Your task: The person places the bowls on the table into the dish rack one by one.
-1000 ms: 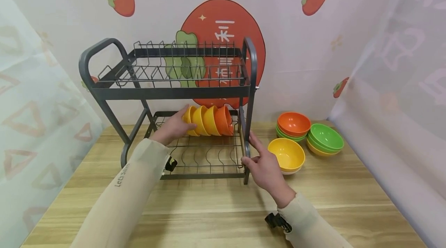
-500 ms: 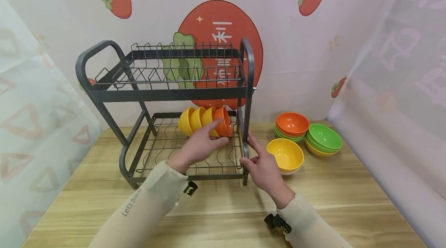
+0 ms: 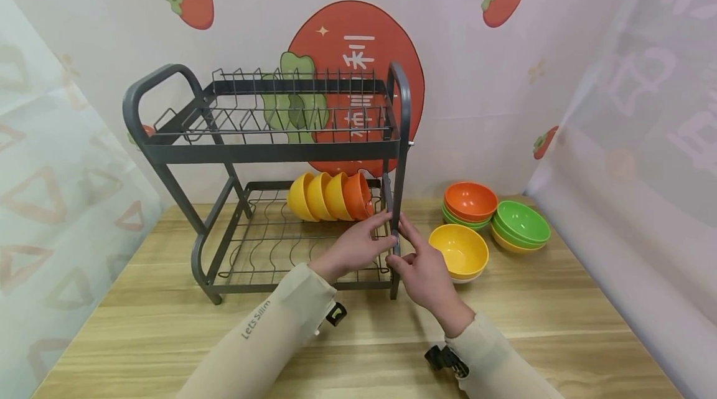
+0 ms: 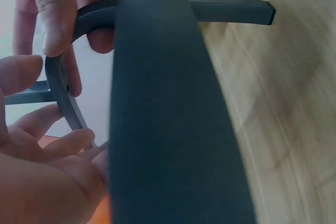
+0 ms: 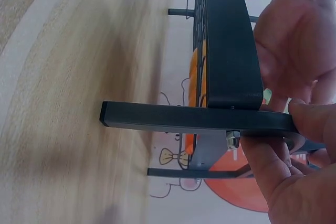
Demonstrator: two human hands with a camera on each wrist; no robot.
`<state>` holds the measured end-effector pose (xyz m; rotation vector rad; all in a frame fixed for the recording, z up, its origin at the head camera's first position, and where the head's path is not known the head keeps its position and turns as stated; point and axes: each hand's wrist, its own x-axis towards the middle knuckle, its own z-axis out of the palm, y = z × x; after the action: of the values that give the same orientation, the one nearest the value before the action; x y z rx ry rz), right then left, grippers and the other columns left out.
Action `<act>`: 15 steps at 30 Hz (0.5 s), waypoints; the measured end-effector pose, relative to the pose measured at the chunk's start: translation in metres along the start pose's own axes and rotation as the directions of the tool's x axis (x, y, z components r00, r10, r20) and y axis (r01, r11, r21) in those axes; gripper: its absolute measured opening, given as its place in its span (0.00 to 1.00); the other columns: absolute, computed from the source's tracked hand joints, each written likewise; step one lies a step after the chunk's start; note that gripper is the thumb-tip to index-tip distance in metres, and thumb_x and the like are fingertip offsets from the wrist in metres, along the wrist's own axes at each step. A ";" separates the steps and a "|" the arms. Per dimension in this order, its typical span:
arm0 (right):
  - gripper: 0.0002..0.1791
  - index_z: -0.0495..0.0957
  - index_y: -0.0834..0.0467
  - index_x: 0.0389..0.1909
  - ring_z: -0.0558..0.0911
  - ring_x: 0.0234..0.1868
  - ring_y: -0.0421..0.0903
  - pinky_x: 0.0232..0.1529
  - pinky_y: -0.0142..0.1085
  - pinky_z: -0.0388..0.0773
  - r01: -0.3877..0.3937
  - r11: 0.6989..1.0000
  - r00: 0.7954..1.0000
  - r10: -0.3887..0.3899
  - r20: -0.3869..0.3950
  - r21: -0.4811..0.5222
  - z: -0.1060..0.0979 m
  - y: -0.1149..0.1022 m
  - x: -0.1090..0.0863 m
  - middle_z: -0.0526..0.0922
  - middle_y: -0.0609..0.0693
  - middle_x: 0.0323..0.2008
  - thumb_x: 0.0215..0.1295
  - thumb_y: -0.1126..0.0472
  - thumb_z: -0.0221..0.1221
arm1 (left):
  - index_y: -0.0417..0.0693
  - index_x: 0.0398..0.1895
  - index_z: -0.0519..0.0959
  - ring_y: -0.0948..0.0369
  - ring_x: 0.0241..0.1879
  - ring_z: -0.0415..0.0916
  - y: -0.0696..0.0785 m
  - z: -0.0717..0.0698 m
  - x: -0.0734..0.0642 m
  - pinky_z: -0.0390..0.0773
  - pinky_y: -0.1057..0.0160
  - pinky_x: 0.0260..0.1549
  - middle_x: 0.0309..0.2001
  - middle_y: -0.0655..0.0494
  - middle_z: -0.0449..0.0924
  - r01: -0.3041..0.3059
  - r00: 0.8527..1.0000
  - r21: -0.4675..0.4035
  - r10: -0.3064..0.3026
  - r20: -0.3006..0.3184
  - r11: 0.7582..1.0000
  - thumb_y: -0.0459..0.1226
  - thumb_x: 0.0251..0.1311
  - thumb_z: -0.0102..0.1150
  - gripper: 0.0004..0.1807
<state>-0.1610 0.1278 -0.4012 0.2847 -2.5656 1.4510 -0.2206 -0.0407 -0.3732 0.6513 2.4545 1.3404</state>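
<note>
A dark two-tier dish rack (image 3: 291, 153) stands on the table. On its lower tier, several yellow bowls (image 3: 299, 197) and an orange bowl (image 3: 356, 196) stand on edge in a row at the back. My left hand (image 3: 358, 248) reaches to the inner side of the rack's right leg, fingers fairly straight and close to the metal. In the left wrist view its fingers (image 4: 68, 145) reach the side bar. From the outer side, my right hand (image 3: 428, 277) grips the same leg, its thumb and fingers around the curved part in the right wrist view.
Right of the rack sit stacked bowls: a yellow one (image 3: 459, 251) on a white one, an orange one (image 3: 470, 200) on green ones, and green bowls (image 3: 523, 221) over a yellow one. A printed cloth (image 3: 459, 88) hangs behind the wooden table (image 3: 358, 349).
My left hand has left the bowl row on the lower tier and moved right and nearer to the rack's right leg. The right hand has stayed on that leg.
</note>
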 end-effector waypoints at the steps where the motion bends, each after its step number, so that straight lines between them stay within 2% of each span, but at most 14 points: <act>1: 0.45 0.53 0.47 0.79 0.86 0.32 0.45 0.27 0.37 0.79 0.000 1.000 1.000 0.000 0.000 -0.001 0.000 0.000 0.000 0.68 0.54 0.70 0.66 0.64 0.65 | 0.58 0.78 0.60 0.55 0.72 0.55 0.000 0.001 0.000 0.62 0.47 0.65 0.77 0.63 0.52 -0.001 1.000 -0.005 0.001 -0.005 1.000 0.51 0.70 0.56 0.35; 6: 0.45 0.52 0.46 0.79 0.86 0.34 0.45 0.27 0.38 0.79 -0.017 1.000 0.999 0.018 0.030 -0.023 -0.004 -0.003 0.000 0.68 0.53 0.70 0.67 0.63 0.65 | 0.62 0.78 0.60 0.55 0.73 0.53 0.001 0.005 -0.001 0.59 0.42 0.66 0.77 0.63 0.52 0.014 1.000 -0.063 -0.015 -0.026 0.998 0.49 0.65 0.62 0.39; 8: 0.45 0.53 0.45 0.79 0.86 0.39 0.46 0.30 0.37 0.81 -0.017 0.998 0.998 0.020 0.056 -0.055 -0.010 -0.005 0.000 0.67 0.53 0.71 0.66 0.62 0.65 | 0.64 0.78 0.59 0.52 0.66 0.65 0.001 0.007 -0.001 0.67 0.43 0.61 0.76 0.64 0.53 0.034 0.999 -0.094 -0.036 -0.024 0.995 0.48 0.63 0.65 0.40; 10: 0.43 0.56 0.47 0.78 0.85 0.44 0.49 0.36 0.39 0.83 0.002 0.995 0.998 0.005 0.069 -0.104 -0.020 -0.007 -0.001 0.69 0.55 0.69 0.66 0.61 0.65 | 0.66 0.78 0.58 0.54 0.56 0.76 0.002 0.009 -0.002 0.74 0.48 0.54 0.77 0.66 0.51 0.060 0.998 -0.129 -0.062 -0.013 0.990 0.46 0.64 0.65 0.41; 13: 0.36 0.66 0.53 0.73 0.83 0.49 0.55 0.43 0.45 0.83 0.057 0.978 0.998 -0.050 0.041 -0.200 -0.041 -0.008 0.000 0.73 0.59 0.65 0.65 0.61 0.65 | 0.65 0.78 0.57 0.57 0.39 0.83 0.002 0.012 -0.002 0.82 0.54 0.41 0.77 0.65 0.49 0.084 0.996 -0.205 -0.086 0.003 0.975 0.43 0.65 0.65 0.41; 15: 0.31 0.71 0.57 0.69 0.82 0.50 0.59 0.45 0.50 0.82 0.068 0.963 0.997 -0.071 -0.002 -0.262 -0.058 -0.008 0.000 0.75 0.62 0.62 0.64 0.62 0.65 | 0.65 0.78 0.58 0.58 0.39 0.84 0.002 0.013 -0.002 0.83 0.56 0.40 0.78 0.65 0.47 0.098 0.995 -0.260 -0.100 0.009 0.961 0.41 0.64 0.66 0.41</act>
<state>-0.1550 0.1741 -0.3654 0.3216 -2.6686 1.0697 -0.2126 -0.0311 -0.3787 0.4554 2.2264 1.5865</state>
